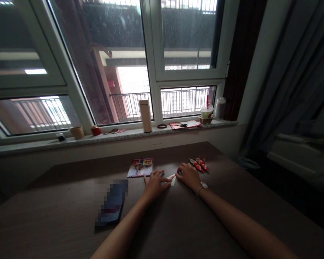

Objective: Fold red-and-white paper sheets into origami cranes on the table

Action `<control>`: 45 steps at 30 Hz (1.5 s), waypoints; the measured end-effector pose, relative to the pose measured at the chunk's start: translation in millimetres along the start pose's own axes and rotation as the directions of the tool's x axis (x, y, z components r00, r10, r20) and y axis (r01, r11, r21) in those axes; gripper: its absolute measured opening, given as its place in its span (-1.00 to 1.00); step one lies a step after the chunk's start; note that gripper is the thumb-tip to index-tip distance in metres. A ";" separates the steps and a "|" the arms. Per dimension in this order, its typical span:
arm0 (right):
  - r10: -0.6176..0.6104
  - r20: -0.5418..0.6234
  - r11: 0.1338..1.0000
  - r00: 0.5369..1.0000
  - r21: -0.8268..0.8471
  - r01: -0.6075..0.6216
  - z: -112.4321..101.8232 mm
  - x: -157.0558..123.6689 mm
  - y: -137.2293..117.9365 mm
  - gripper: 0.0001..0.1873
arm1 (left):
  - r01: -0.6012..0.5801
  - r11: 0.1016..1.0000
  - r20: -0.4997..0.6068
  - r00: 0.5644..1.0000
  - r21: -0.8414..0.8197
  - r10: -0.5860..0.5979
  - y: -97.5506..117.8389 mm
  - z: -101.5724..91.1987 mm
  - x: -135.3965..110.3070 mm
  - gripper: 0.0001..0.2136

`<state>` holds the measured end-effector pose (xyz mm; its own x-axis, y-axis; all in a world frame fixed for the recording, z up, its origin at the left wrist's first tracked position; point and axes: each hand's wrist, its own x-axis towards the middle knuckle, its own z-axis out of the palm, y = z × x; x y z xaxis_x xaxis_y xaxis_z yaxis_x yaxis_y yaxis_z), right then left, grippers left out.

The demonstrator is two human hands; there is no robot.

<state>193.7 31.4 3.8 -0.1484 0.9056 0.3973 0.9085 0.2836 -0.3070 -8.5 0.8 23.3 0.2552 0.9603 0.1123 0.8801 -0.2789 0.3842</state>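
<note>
A small piece of folded paper (172, 181), white with a touch of red, lies on the table between my hands. My left hand (156, 185) holds it down from the left, its thumb and fingertips at the paper and its other fingers a little apart. From the right, my right hand (189, 175) pinches the paper's edge with curled fingers; a bracelet with a white tag circles that wrist. Just beyond the right hand sit several red and white folded paper figures (201, 164), pointed in shape. The lower part of the paper is partly covered by my fingers.
On the brown table (56, 216) lie a colourful booklet (140, 168) and a dark, blurred-out phone (112, 205), left of my hands. Along the windowsill stand a tan flask (145, 117), a paper cup (77, 132), a drink cup with red straw (206, 110) and scissors (183, 125) on papers.
</note>
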 end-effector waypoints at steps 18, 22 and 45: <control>-0.131 -0.050 0.952 0.990 0.272 0.140 0.1 0.2 8.0 -0.84 | -0.025 0.999 -0.039 0.999 0.023 0.026 -2.3 3.4 -2.7 -0.79; -0.305 -0.030 0.893 0.952 0.338 0.297 1.8 -4.1 6.8 -0.85 | -0.041 0.999 -0.074 0.996 0.013 0.042 -6.3 6.1 -1.4 -0.73; -0.314 0.040 0.883 0.949 0.379 0.276 8.0 -7.2 9.3 -0.81 | -0.006 0.999 -0.098 0.995 -0.041 0.002 -5.8 4.5 -1.3 -0.81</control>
<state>200.1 30.1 -8.8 -0.4412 0.7828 0.4387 0.6135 0.6199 -0.4891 -12.1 1.1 16.8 0.2166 0.9551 0.2023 0.8614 -0.2845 0.4208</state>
